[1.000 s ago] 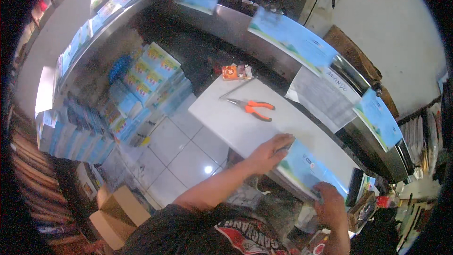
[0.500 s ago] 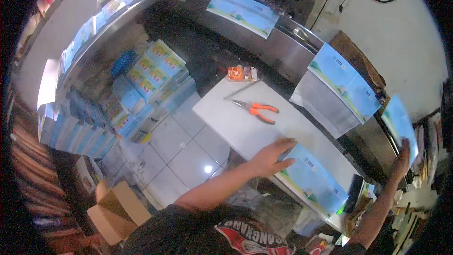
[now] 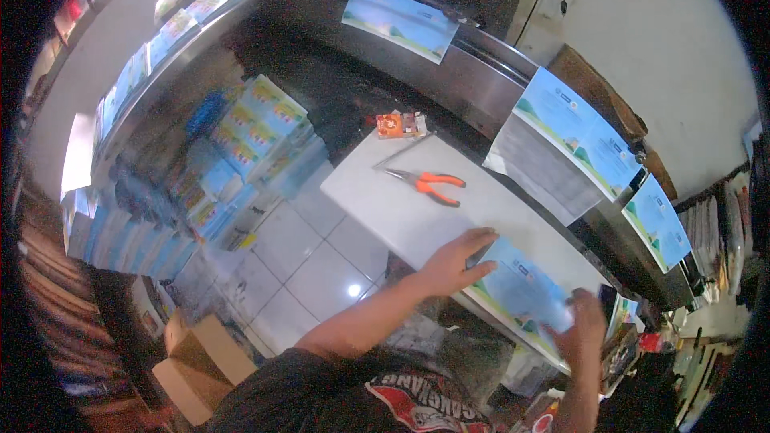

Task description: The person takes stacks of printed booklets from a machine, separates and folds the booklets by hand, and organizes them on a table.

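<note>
A stack of blue printed sheets [image 3: 517, 281] lies on the white bench top [image 3: 377, 200]. My left hand [image 3: 461, 261] grips its left end, with the thumb on top and the fingers by the far edge. At the stack's right end is my right hand [image 3: 579, 327], smeared by motion; whether its fingers hold a sheet does not show. Another blue printed sheet [image 3: 658, 224] rests on the dark metal machine's right end, away from both hands. Orange-handled pliers [image 3: 425, 182] lie farther back on the bench, beside a thin metal rod [image 3: 405, 151].
More blue sheets [image 3: 573, 132] lie along the metal machine [image 3: 473, 72] behind the bench. A small orange packet [image 3: 399, 124] sits at the bench's far end. Bundled printed stacks [image 3: 257, 124] stand on the tiled floor at left. An open cardboard box [image 3: 204, 365] is at lower left.
My right hand has moved left from the machine to the stack's right end. The sheet it held now rests on the machine. My left hand stays on the stack.
</note>
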A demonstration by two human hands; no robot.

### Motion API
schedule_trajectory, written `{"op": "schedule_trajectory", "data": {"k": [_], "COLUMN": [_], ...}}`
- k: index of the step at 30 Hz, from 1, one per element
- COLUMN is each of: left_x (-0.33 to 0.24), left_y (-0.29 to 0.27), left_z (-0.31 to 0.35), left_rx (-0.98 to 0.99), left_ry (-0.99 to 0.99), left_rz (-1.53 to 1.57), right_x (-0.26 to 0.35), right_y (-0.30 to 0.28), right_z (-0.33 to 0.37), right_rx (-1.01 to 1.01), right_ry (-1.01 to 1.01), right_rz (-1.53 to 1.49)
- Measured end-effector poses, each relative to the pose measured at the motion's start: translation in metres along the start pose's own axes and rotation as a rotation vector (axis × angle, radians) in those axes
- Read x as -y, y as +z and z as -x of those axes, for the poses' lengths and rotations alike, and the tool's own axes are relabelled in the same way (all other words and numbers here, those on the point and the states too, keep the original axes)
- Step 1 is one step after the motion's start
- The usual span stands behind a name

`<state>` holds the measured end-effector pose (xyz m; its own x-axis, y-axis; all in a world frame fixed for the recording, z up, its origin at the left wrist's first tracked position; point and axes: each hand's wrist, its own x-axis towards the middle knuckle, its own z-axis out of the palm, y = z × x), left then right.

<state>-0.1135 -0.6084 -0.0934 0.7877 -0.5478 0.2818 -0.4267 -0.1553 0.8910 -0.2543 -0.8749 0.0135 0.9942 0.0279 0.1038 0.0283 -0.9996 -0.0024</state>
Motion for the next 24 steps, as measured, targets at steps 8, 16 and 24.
{"op": "schedule_trajectory", "data": {"k": [8,16,24], "left_x": [0.0,0.008,0.002], "left_y": [-0.003,-0.004,-0.004], "left_z": [0.0,0.001,0.001], "left_rx": [0.004,-0.04,0.029], "left_ry": [-0.017,0.007,-0.031], "left_rz": [0.042,0.18,-0.078], "right_x": [0.041,-0.046,-0.232], "right_y": [0.001,-0.071,-0.085], "right_z": [0.011,-0.05,-0.115], "right_rx": [0.324,0.049,-0.895], "right_ry": [0.008,0.253,0.105], "right_rz": [-0.176,-0.071,0.134]}}
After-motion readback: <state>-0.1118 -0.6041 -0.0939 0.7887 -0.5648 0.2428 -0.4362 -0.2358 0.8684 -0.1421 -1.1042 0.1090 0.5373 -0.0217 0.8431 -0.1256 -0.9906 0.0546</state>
